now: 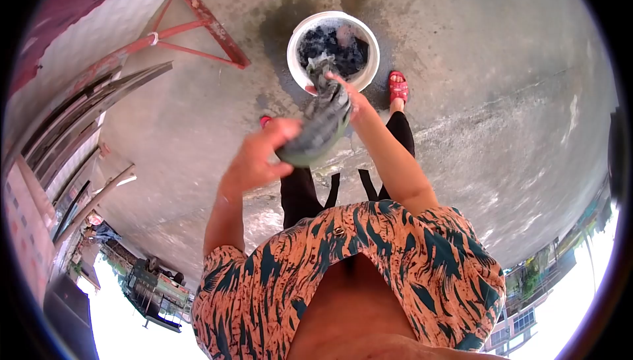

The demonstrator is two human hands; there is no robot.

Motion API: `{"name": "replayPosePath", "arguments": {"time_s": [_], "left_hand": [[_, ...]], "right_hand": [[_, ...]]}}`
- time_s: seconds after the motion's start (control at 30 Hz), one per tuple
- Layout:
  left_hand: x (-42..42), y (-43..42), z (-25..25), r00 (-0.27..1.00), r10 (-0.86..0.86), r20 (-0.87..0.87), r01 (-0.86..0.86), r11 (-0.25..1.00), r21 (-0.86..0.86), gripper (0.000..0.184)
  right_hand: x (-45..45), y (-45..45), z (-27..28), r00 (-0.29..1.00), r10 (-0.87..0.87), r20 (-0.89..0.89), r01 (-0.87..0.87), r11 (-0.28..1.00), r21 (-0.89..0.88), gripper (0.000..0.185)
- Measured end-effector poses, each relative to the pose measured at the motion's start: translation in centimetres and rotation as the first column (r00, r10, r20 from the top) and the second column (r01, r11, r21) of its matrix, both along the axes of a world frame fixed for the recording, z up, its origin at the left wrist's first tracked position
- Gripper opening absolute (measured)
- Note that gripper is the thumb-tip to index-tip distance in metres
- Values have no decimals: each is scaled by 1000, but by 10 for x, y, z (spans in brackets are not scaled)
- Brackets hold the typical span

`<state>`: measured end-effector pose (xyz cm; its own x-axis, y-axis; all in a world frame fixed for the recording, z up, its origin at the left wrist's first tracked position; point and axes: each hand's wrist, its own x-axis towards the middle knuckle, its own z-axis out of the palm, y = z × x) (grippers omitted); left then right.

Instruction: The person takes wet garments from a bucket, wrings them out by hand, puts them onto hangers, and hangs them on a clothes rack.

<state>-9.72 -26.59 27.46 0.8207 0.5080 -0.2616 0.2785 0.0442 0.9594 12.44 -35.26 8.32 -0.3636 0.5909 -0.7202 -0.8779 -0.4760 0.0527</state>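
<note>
A wet grey-green cloth is bunched lengthwise in front of my body, its far end hanging over the rim of a round white bucket. My right hand is closed round the cloth near that far end. At the nearer, lower end is my left hand, slightly blurred, with thumb and fingers spread apart beside the cloth; whether it touches the cloth is hard to tell. Dark wet fabric with suds lies in the bucket.
The bucket stands on a concrete floor with wet patches around it. My feet in red sandals are near it. A rusty red metal frame and long boards are on the left.
</note>
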Motion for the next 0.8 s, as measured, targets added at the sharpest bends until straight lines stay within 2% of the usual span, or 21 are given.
{"name": "replayPosePath", "arguments": {"time_s": [0.03,0.07,0.1,0.17,0.2,0.27,0.37,0.43,0.47,0.5,0.57,0.63,0.67,0.73,0.77,0.8], "left_hand": [[-6,10,-6,994,110,21,-105,982,-158,44],[-6,22,-13,968,243,61,-218,937,-275,45],[-7,35,-22,923,375,87,-314,865,-392,46],[-2,50,-77,789,614,28,-508,676,-534,50],[0,50,-108,757,652,50,-485,611,-625,47],[11,39,-157,687,722,79,-403,469,-786,45],[47,-5,-165,562,777,284,50,310,-949,58],[72,-36,-167,438,827,351,370,190,-909,68],[89,-33,-155,421,885,199,257,94,-962,69],[91,-32,-133,395,890,229,291,115,-950,71],[96,-20,-111,254,881,399,310,316,-896,73],[87,-8,-114,163,839,519,457,402,-793,72],[83,-3,-106,285,816,503,375,388,-842,59],[63,15,-132,554,741,380,194,329,-924,50],[61,23,-130,668,685,293,94,313,-945,45],[60,28,-127,788,608,101,-192,397,-897,33]], "right_hand": [[0,-5,11,1000,26,7,-26,999,38,56],[-2,-11,17,996,-7,-89,13,997,73,59],[-5,-14,38,993,-17,-118,30,994,107,61],[-3,-12,76,983,-30,-178,63,981,182,63],[-6,-11,79,986,24,-167,23,962,273,70],[-12,-3,95,989,51,-140,-17,973,232,71],[-26,7,127,984,13,-178,37,961,275,76],[-36,4,139,969,-4,-248,79,953,293,78],[-43,1,137,976,-27,-218,95,947,307,82],[-45,-1,144,956,-38,-291,132,941,311,83],[-43,-1,161,902,-52,-429,203,927,315,84],[-33,-8,156,913,-15,-408,145,946,289,85],[-26,-13,144,930,25,-368,83,958,275,84],[-13,-22,114,964,130,-231,-67,962,265,77],[-11,-21,100,980,197,-23,-184,946,266,76],[-10,-21,88,948,258,185,-298,924,240,75]]}}
